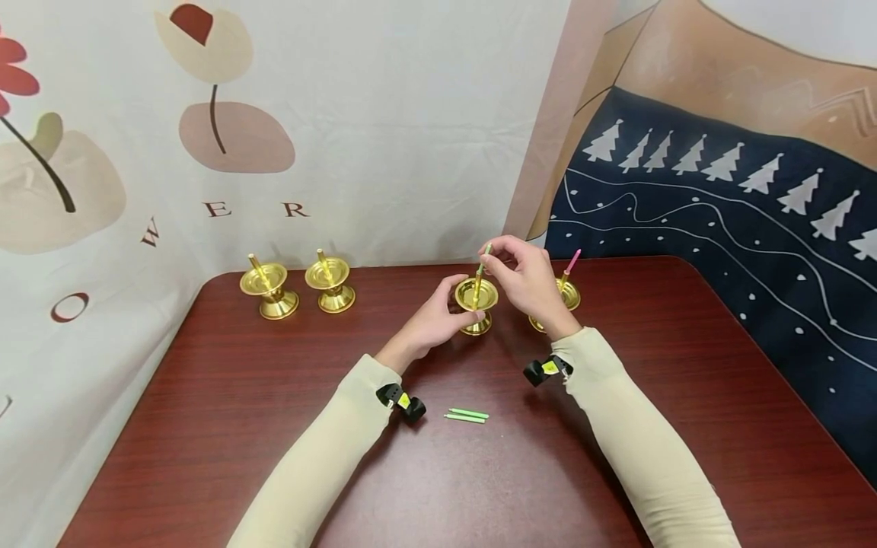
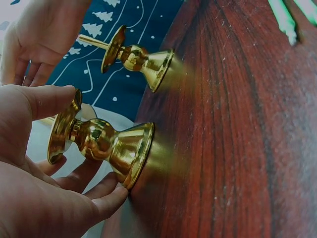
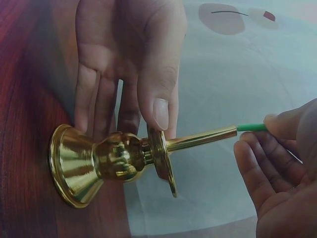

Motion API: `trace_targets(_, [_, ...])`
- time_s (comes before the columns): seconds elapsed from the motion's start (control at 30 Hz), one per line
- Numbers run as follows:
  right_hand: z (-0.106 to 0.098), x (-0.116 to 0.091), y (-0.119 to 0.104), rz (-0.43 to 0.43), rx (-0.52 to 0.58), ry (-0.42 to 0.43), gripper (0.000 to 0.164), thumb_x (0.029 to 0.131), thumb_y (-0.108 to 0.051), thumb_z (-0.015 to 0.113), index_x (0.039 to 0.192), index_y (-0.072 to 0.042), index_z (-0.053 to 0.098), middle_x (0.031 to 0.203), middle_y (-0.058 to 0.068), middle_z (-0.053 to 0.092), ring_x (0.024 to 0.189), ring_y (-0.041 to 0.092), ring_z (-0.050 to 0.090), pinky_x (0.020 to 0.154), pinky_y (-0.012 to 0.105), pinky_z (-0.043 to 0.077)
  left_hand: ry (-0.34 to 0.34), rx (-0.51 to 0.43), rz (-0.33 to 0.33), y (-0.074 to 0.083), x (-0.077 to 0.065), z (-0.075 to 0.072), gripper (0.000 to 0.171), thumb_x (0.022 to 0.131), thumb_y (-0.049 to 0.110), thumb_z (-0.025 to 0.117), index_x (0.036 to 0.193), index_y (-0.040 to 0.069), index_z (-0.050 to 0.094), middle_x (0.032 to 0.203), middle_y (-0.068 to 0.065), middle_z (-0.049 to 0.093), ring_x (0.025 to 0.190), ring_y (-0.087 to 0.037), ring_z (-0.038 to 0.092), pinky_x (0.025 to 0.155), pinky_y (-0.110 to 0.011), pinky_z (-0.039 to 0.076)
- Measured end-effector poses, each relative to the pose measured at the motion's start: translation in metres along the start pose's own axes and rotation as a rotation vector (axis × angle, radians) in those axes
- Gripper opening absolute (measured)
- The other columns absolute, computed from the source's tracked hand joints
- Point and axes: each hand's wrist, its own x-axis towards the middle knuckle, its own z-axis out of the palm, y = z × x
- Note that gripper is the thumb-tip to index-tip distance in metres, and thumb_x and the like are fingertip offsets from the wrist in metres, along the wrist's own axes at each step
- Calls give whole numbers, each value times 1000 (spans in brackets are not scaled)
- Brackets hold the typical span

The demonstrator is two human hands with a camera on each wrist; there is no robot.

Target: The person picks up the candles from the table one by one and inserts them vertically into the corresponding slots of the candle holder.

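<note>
A gold candle holder (image 1: 476,294) with a dish and a central tube stands near the back of the table. My left hand (image 1: 441,316) grips its dish, thumb on the near rim and fingers round the far side, as the right wrist view shows. Between thumb and fingertips my right hand (image 1: 527,280) pinches a thin green candle (image 3: 251,127), its lower end right at the mouth of the tube (image 3: 203,139). Just behind the right hand is another gold holder (image 1: 570,294), partly hidden, with a pink candle (image 1: 572,262) upright in it.
Two more gold holders (image 1: 277,304) (image 1: 336,297) with bare tubes stand at the back left. Two green candles (image 1: 466,416) lie on the dark red table (image 1: 274,426) in front of the hands. Printed cloths (image 1: 411,137) hang behind the table's back edge.
</note>
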Motion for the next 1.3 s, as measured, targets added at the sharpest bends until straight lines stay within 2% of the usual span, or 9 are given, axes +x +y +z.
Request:
trace_targets(0.5, [0, 1, 0, -34, -52, -1, 5, 105, -4, 74, 107, -1, 78, 96, 9, 76, 82, 20, 71, 77, 21, 56, -5, 4, 4, 0, 0, 2, 78, 100, 7, 78, 164, 1, 34, 153, -21, 57, 135, -35, 60, 110, -41, 51])
trace_targets(0.8, [0, 1, 2, -110, -121, -18, 5, 104, -4, 75, 104, -3, 79, 97, 6, 75, 84, 18, 67, 79, 29, 54, -11, -12, 15, 1, 1, 2, 79, 99, 5, 77, 165, -1, 33, 154, -22, 56, 135, -36, 61, 109, -40, 50])
trace_targets(1.0, [-1, -1, 3, -74, -119, -49, 6, 103, -6, 77, 107, -3, 79, 100, 6, 75, 87, 19, 69, 81, 34, 58, -20, -2, 14, 0, 0, 0, 80, 99, 6, 77, 165, -1, 33, 155, -21, 55, 135, -35, 60, 110, -40, 50])
trace_targets(1.13, [0, -5, 5, -20, -133, -103, 17, 99, -11, 82, 114, -4, 78, 108, 8, 75, 97, 23, 72, 88, 44, 61, -38, 5, 10, -1, -1, -2, 80, 99, 6, 78, 165, 1, 33, 156, -20, 55, 138, -36, 59, 113, -43, 49])
trace_targets(1.3, [3, -11, 11, 41, -184, -182, 42, 93, -20, 89, 128, -2, 75, 121, 13, 73, 112, 33, 71, 100, 51, 57, -64, -5, -12, -2, -3, -6, 83, 98, 5, 79, 165, 1, 31, 158, -21, 56, 144, -36, 56, 117, -46, 46])
